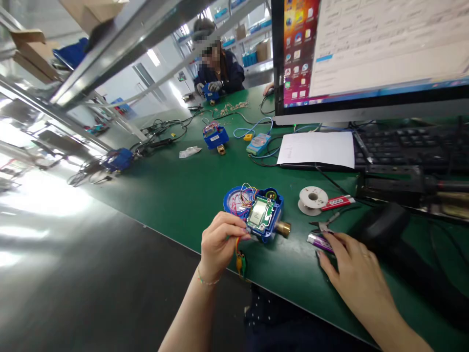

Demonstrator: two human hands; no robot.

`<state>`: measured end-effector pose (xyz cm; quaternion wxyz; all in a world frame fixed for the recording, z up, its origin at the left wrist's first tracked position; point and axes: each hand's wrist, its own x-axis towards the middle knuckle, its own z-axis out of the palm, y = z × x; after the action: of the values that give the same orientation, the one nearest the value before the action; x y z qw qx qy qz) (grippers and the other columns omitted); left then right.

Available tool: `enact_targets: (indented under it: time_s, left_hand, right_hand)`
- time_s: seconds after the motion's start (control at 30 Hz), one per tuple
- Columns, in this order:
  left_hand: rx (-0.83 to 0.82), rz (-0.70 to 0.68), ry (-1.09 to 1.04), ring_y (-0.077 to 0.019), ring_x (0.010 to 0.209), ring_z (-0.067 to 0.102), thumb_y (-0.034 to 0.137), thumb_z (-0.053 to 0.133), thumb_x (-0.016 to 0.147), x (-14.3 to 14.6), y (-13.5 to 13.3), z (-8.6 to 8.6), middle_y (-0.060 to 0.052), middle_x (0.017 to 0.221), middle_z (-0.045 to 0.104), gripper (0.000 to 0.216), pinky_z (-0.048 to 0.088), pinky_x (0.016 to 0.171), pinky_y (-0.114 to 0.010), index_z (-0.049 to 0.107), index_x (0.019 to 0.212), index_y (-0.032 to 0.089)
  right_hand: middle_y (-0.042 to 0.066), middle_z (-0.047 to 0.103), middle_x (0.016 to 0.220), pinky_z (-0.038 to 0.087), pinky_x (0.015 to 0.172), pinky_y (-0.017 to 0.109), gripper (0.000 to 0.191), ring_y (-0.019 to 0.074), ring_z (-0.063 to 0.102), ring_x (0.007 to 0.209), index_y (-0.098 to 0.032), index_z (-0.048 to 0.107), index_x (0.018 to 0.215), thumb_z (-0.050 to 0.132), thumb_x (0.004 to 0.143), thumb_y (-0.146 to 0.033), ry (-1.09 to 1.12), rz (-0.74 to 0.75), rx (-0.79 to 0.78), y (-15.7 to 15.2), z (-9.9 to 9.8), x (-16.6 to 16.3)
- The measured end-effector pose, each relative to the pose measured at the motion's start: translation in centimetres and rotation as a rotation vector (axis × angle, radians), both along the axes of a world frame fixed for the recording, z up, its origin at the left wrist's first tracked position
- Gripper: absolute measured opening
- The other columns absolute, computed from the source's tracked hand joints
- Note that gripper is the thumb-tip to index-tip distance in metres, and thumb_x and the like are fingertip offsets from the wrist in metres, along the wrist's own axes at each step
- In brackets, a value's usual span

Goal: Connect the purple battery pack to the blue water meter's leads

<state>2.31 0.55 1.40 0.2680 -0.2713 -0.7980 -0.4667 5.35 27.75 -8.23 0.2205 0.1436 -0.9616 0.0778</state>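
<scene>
An open blue meter housing with a green circuit board, coloured wires and a brass fitting lies on the green table. My left hand pinches the coloured wires at the housing's near edge; yellow and green clip leads hang below the fingers. My right hand rests flat on the table, its fingertips on a small purple cylinder, beside small cutting pliers.
A white solder spool and a red-white tube lie right of the housing. Behind are a paper sheet, keyboard and monitor. More blue meters and cables lie farther off, where a seated person works.
</scene>
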Motion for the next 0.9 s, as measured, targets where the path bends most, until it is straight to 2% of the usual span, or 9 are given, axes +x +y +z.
enact_targets:
  time_s: [0.23,0.5,0.9]
  left_hand:
    - [-0.082,-0.023,-0.044,-0.0117,0.076,0.059,-0.002,0.068,0.075,-0.43,-0.13,-0.78,-0.004,0.082,0.064,0.016,0.050,0.066,-0.024,0.061,0.079,0.011]
    - [-0.148,0.004,-0.080,-0.0112,0.077,0.060,-0.004,0.067,0.075,-0.76,-0.27,-0.73,-0.004,0.083,0.064,0.017,0.050,0.068,-0.023,0.062,0.079,0.011]
    - [-0.154,0.042,-0.139,-0.0105,0.074,0.060,-0.002,0.068,0.074,-0.83,0.04,-0.28,-0.004,0.079,0.064,0.016,0.049,0.067,-0.022,0.062,0.076,0.012]
  right_hand:
    - [0.014,0.053,0.109,0.041,0.076,0.040,0.038,0.0259,0.051,0.090,-0.009,0.055,0.111,0.031,0.096,-0.035,-0.008,0.026,-0.035,0.01,-0.61,0.29]
    - [0.015,0.053,0.108,0.041,0.075,0.040,0.040,0.0262,0.051,0.089,-0.008,0.055,0.111,0.030,0.096,-0.035,-0.019,0.047,-0.046,-0.09,-0.06,0.13]
    - [0.016,0.053,0.109,0.042,0.074,0.040,0.036,0.0275,0.051,0.089,-0.007,0.055,0.110,0.032,0.095,-0.031,-0.010,0.060,-0.040,-0.14,0.32,0.14]
